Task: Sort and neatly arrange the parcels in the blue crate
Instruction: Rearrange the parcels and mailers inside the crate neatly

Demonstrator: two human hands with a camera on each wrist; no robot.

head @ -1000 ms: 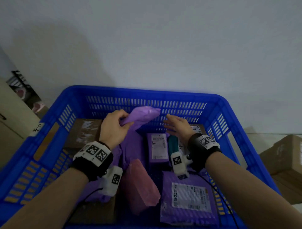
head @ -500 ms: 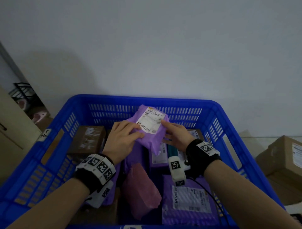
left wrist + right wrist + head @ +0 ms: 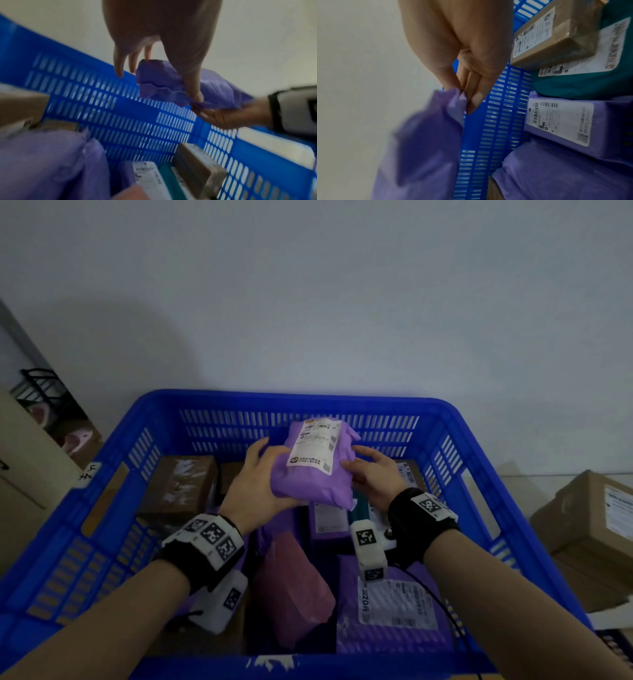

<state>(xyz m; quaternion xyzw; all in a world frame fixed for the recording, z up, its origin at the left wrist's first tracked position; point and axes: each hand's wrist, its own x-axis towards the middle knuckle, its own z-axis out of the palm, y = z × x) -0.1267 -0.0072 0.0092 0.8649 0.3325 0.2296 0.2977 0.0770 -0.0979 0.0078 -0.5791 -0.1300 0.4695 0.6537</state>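
Above the middle of the blue crate [image 3: 113, 474] I hold a purple parcel [image 3: 315, 474] with a white label facing up. My left hand [image 3: 260, 474] grips its left side, thumb on top and fingers behind. My right hand [image 3: 359, 463] pinches its right edge. In the left wrist view my thumb [image 3: 197, 97] presses into the purple parcel [image 3: 163, 83]. The right wrist view has my right hand [image 3: 464, 97] pinching a crumpled corner of the purple parcel [image 3: 428, 148]. More parcels lie in the crate below.
A brown box [image 3: 178, 484] sits at the crate's back left. A pink parcel [image 3: 291, 587], a labelled purple parcel [image 3: 390, 611] and a teal parcel [image 3: 359, 505] lie below my hands. Cardboard boxes [image 3: 589, 525] stand outside to the right. A wall rises behind the crate.
The purple parcel has been lifted out of the pile and turned label up. My right hand, which hovered beside it, now pinches its edge, and both hands have risen.
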